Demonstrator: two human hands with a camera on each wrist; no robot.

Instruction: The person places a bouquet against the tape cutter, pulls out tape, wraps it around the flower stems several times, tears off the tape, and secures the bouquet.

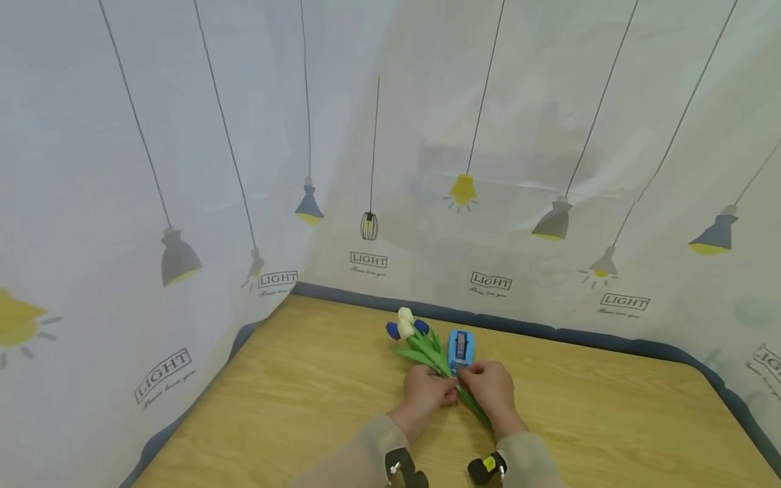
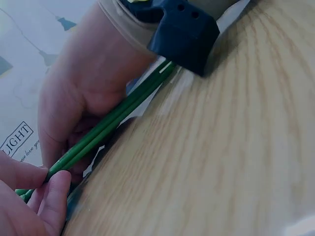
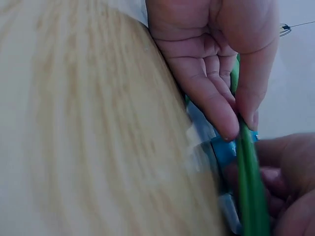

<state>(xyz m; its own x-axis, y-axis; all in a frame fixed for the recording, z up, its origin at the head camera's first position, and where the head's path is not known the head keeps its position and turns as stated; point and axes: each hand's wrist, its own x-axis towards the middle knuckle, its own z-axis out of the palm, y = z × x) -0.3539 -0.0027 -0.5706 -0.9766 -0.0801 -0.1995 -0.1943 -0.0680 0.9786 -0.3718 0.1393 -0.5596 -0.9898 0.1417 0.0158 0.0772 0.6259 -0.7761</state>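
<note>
A bunch of artificial tulips (image 1: 421,339), with white and blue heads, green leaves and long green stems, slants over the table. My left hand (image 1: 427,392) pinches the stems between thumb and fingertips; the right wrist view shows that left hand (image 3: 211,64) at their upper part. Just beyond the hands stands a light-blue tape dispenser (image 1: 461,347), its roll in the middle. My right hand (image 1: 491,390) has bent fingers right at the dispenser's front end; I cannot tell what they grip. In the left wrist view, the stems (image 2: 113,118) partly hide the right hand (image 2: 78,93).
The wooden table (image 1: 293,393) runs back to a dark-blue rolled edge (image 1: 518,325) along the wall. Pale sheeting (image 1: 427,135) printed with hanging lamps covers the walls at the back and left. Each sleeve's cuff carries a black wrist mount (image 1: 405,469).
</note>
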